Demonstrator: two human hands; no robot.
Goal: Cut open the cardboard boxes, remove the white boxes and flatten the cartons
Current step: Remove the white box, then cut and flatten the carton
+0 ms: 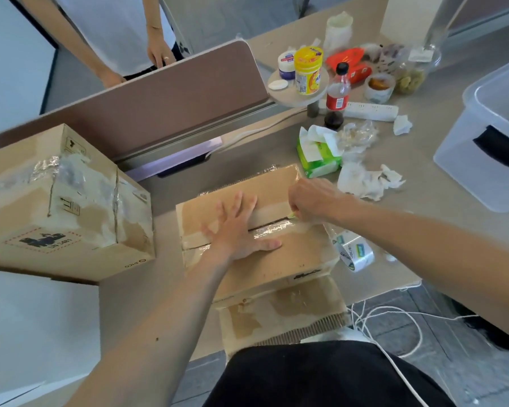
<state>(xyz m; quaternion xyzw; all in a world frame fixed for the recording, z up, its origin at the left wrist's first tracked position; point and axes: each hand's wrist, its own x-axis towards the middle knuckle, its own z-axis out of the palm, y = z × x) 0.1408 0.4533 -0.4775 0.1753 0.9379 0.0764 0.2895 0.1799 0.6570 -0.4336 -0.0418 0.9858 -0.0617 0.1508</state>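
You are pinning down the cardboard box [300,254] and working at its taped seam.
Your left hand [238,230] is lying flat on the lid, fingers spread. Just beyond it, your right hand [312,201] is curling tightly round a yellow-green tool [291,215] at the seam, probably a cutter, mostly hidden inside your fist.

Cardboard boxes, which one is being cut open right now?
The smaller box in the middle: left hand flat on it, right hand holding a cutter at its taped seam. No hand touches the bigger box.
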